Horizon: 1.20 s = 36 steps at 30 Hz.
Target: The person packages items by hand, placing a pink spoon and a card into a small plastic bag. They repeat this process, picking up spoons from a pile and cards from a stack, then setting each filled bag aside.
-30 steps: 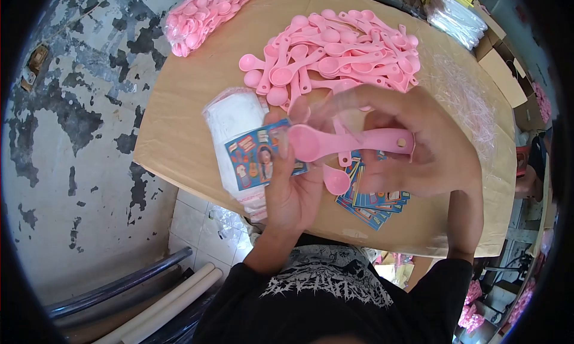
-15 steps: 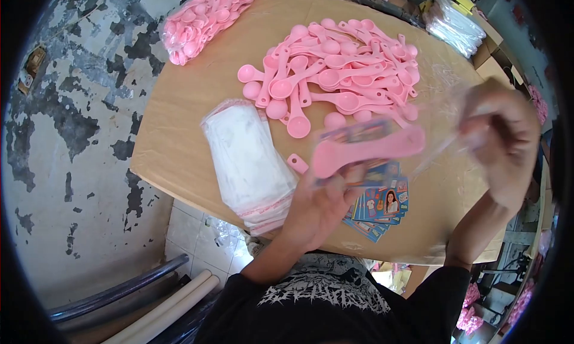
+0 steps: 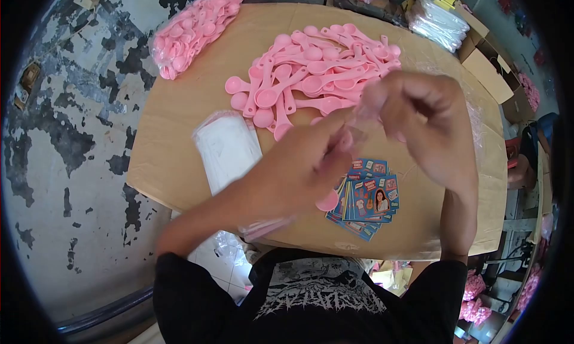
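Note:
My left hand (image 3: 302, 167) is closed around a pink measuring spoon (image 3: 345, 142), with only a small blurred part of it showing between the fingers. Close by on the right, my right hand (image 3: 427, 120) pinches a piece of clear plastic (image 3: 369, 102), smeared by motion; it looks like a small bag. Below my left hand, the pink bowl of another spoon (image 3: 327, 200) shows beside a fanned stack of blue printed cards (image 3: 369, 199). Whether a card is also in my left hand is hidden. A large pile of pink measuring spoons (image 3: 317, 69) lies beyond both hands.
Left of my hands lies a stack of clear plastic bags (image 3: 227, 150), partly behind my left forearm. A filled bag of pink spoons (image 3: 194, 33) sits at the table's far left edge. Brown paper covers the table (image 3: 161, 129). Cardboard boxes (image 3: 487, 69) stand at the right.
My right hand has moved left with the clear plastic, close to my left hand. My left hand has turned and risen, so the spoon it held out is now mostly hidden. The view has shifted slightly.

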Motion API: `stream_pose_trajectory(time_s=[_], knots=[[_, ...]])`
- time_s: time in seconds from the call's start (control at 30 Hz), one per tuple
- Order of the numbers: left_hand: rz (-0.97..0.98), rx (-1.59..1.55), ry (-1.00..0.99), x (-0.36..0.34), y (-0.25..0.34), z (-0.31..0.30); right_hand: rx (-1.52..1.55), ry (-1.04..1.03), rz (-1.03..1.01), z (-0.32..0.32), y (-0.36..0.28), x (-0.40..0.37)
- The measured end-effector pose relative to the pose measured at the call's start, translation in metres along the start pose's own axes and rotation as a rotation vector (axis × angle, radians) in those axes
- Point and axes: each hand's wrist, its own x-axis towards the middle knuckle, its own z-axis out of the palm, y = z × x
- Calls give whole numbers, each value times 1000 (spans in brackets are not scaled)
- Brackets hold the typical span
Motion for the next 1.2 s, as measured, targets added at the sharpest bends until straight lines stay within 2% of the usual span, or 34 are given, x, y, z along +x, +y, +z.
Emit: stream_pose_trajectory(time_s=[0.07,0.17,0.2,0.3,0.33,0.43,0.47,0.57,0.6,0.63,0.7,0.73,0.83,0.93,1.07,1.2], knots=[[-11,-374,-90,13,-13,-13,-175,254,-259,-4,23,16],[-82,-661,-234,27,-20,-27,-189,159,-146,-8,48,19],[-63,-758,-283,31,-28,-24,-126,34,-25,-12,50,22],[-102,-732,-274,30,-38,-14,21,13,110,-11,62,26],[8,-535,-184,30,-41,-15,37,50,110,-10,66,25],[17,-536,-18,26,-44,-20,-116,34,128,-12,65,23],[15,-358,4,26,-49,-25,-161,47,110,-12,65,24],[-9,-341,21,24,-45,-30,-283,72,51,-14,63,26],[-19,-409,94,26,-39,-27,-326,71,29,-15,62,26],[-38,-442,92,31,-37,-29,-370,72,9,-17,60,26],[-72,-514,88,40,-35,-31,-447,223,-119,-14,60,26],[-83,-447,83,43,-43,-34,-487,297,-185,-14,60,28],[-30,-469,56,48,-40,-32,-759,326,-460,-20,62,29],[-90,-501,15,48,-43,-26,-830,194,-488,-12,62,26],[-292,-442,-31,48,-15,-32,-889,195,-472,-5,73,28],[-121,-340,-9,54,-54,-27,-916,202,-476,-7,80,29]])
